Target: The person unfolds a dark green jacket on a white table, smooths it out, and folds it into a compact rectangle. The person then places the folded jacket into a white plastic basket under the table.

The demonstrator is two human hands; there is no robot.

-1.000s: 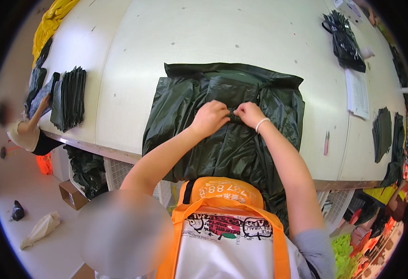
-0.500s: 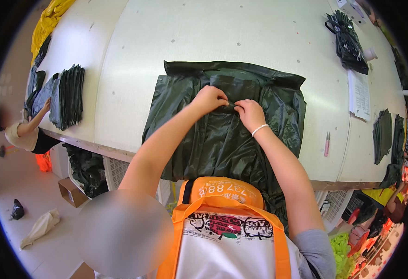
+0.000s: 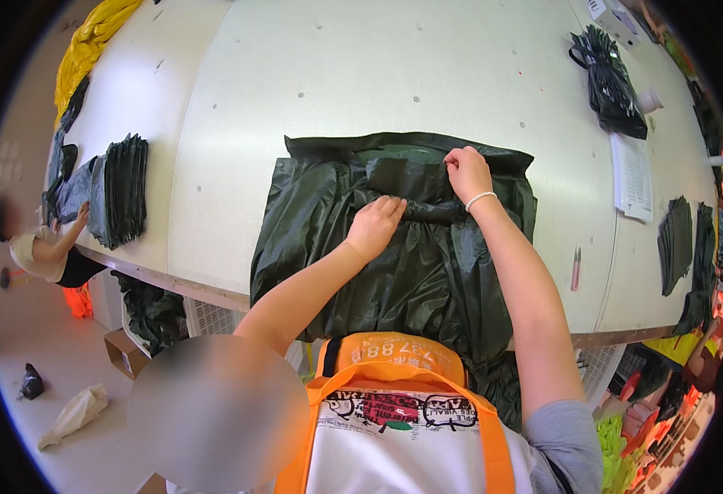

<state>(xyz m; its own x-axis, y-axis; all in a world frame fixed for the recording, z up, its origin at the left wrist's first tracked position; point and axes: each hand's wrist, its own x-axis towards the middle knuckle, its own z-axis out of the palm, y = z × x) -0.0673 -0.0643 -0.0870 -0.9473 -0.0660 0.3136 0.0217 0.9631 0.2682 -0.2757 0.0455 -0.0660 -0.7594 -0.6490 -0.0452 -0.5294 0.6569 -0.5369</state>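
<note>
A shiny dark green piece of coated fabric [image 3: 320, 247], gathered and creased, lies in front of me and hangs over the table's near edge. Its far side is a wide folded band, with a flat rectangular flap in the middle. My left hand [image 3: 376, 226] is closed on the left part of a rolled fold just below that flap, fingertips bent over the fabric. Farther off and to the right, my right hand [image 3: 468, 174] pinches the fabric beside the flap's upper right corner, close to the far band. A white beaded bracelet circles the right wrist.
The white table [image 3: 296, 49] carries a stack of folded dark pieces [image 3: 123, 189] at left, where another person [image 3: 44, 243] works. On the right lie a pink-handled small tool [image 3: 576, 270], paper sheets [image 3: 632, 177], a tied dark bundle [image 3: 608, 82] and more folded pieces [image 3: 676, 243].
My hands, close together at the fold before, have parted. The right hand has moved away from me and right toward the flap's upper corner; the left stays by the fold, slightly nearer me.
</note>
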